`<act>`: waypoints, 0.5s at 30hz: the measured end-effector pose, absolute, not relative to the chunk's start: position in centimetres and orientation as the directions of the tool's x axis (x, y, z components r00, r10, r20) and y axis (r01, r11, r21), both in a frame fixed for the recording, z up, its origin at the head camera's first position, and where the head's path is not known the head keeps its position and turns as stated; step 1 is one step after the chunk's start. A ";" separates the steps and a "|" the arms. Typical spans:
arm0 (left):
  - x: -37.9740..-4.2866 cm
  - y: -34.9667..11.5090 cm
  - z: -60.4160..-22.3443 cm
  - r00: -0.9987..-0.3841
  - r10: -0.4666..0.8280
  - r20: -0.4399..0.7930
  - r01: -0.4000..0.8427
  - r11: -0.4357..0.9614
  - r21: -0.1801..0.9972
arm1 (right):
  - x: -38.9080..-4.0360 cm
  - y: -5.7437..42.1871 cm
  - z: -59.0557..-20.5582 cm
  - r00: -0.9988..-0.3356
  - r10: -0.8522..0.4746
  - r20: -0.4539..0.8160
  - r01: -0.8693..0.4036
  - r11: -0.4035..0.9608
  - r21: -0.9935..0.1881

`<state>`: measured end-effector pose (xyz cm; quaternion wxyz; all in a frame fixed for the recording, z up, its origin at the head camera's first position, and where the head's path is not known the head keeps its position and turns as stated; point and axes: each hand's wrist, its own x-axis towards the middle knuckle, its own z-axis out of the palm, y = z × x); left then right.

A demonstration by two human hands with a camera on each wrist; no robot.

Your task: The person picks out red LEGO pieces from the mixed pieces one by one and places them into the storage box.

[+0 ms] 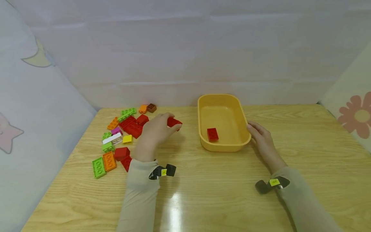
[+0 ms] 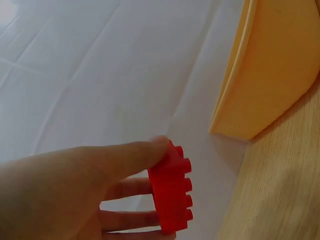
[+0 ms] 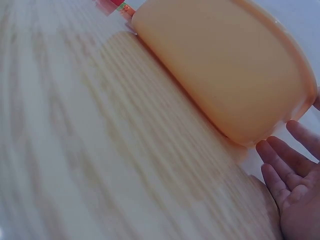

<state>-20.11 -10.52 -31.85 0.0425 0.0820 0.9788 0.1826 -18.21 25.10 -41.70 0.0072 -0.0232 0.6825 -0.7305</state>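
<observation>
**Red brick (image 1: 174, 122) aloft!**

Mid-frame, the left hand (image 1: 156, 131) pinches it, left of the yellow tub (image 1: 221, 148); the right hand (image 1: 264, 141), fingers loosely extended, touches the tub's right rim; the brick looks light, stiff, sturdy; flat sides, I'd say, give the best hold.

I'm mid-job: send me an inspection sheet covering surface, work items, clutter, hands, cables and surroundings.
Surface: wood-grain table, bright reflection near the front.
Work items: yellow tub with one red brick inside; held red brick outside it.
Clutter: loose bricks, several colours, on the table's left side.
Hands: left hand holds a brick above the table; right hand touches the tub's right side.
Cables: nothing seen.
Surroundings: pale wall coverings, printed flower at right.
</observation>
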 end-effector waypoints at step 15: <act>-19.9 -7.1 -32.0 -0.922 0.324 0.210 0.376 0.879 0.293 | -18.2 25.1 -41.6 -0.999 -0.042 0.021 -0.017 -0.076 -0.997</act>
